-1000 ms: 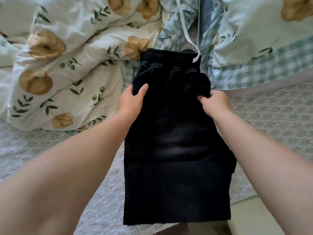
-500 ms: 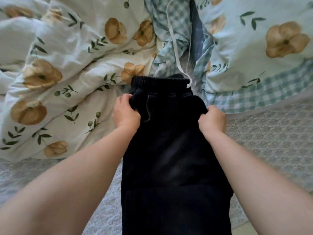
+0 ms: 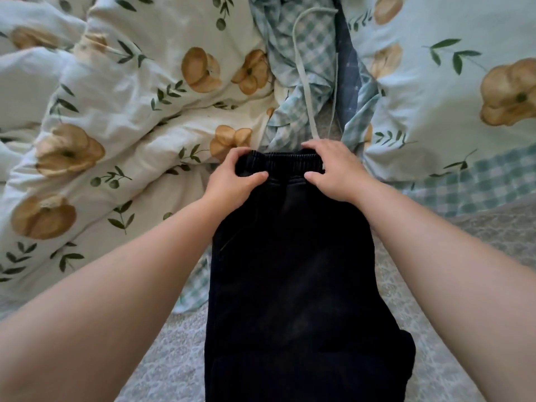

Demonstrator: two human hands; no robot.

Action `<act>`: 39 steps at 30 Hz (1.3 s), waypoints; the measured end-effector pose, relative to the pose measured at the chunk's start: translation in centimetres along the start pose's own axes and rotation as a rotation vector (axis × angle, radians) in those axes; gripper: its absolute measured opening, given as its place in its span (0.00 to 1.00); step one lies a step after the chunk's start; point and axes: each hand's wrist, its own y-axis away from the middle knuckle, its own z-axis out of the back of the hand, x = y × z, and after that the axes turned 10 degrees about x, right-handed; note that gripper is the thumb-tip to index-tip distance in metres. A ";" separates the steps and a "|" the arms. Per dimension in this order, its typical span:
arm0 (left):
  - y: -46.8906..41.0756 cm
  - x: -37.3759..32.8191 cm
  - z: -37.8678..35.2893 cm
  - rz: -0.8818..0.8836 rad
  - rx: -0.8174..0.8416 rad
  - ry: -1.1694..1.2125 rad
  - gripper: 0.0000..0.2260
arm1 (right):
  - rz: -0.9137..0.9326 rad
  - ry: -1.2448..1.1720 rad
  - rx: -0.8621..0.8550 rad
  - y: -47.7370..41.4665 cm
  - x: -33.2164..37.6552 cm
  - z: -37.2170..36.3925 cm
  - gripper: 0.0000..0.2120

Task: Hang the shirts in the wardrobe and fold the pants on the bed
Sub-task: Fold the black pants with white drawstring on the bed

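Observation:
Black pants lie lengthwise on the bed, folded into a long strip, elastic waistband at the far end. My left hand grips the waistband's left corner, fingers curled over the top edge and thumb on the front. My right hand holds the right corner the same way. A pale drawstring runs from the waistband away over the bedding. The lower end of the pants leaves the frame at the bottom.
A rumpled floral duvet fills the left and far side. A green checked sheet bunches just beyond the waistband. A floral pillow lies at the right. The grey patterned mattress cover shows on both sides of the pants.
Both hands moved up from the sides of the pants to the waistband and now grip its two corners. The view has shifted further over the bed.

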 end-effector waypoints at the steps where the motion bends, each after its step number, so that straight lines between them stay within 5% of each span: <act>1: -0.2 -0.4 0.1 -0.001 0.016 -0.081 0.15 | 0.003 0.064 0.047 -0.4 -0.1 0.3 0.30; 7: 0.2 -1.1 0.5 -0.186 -0.075 -0.442 0.06 | -0.001 0.288 0.167 -0.6 -0.1 2.2 0.30; 11: 0.4 -0.9 1.3 -0.165 0.047 -0.427 0.06 | 0.008 0.354 0.236 0.9 -0.6 2.7 0.26; 17: -0.3 -1.9 3.0 -0.053 -0.034 -0.313 0.05 | -0.002 0.251 0.029 0.4 -0.3 2.4 0.18; 19: -0.1 -2.2 1.2 -0.103 -0.214 -0.436 0.05 | -0.089 0.210 0.030 -0.4 0.1 1.5 0.16; 21: 0.8 -2.0 -2.0 -0.307 -0.373 -0.638 0.12 | -0.143 0.151 -0.101 -0.9 0.6 0.3 0.25; 23: 1.8 -1.1 -5.0 -0.577 -0.279 -0.873 0.21 | -0.132 0.054 -0.381 -1.1 1.2 -0.5 0.26; 25: 1.9 0.9 -6.4 -0.588 -0.076 -1.149 0.27 | -0.262 -0.119 -0.489 -1.5 1.2 -0.9 0.26; 30: -0.9 4.0 -6.4 -0.400 0.101 -1.256 0.28 | -0.729 -0.677 -0.163 -3.6 1.0 -0.7 0.25; 37: -1.0 3.5 -5.7 -0.405 0.175 -1.241 0.32 | -0.687 -1.055 0.113 -5.3 0.7 1.6 0.21; 39: -0.9 3.2 -5.6 -0.396 0.189 -1.232 0.34 | -0.650 -1.012 0.064 -5.4 0.9 2.0 0.19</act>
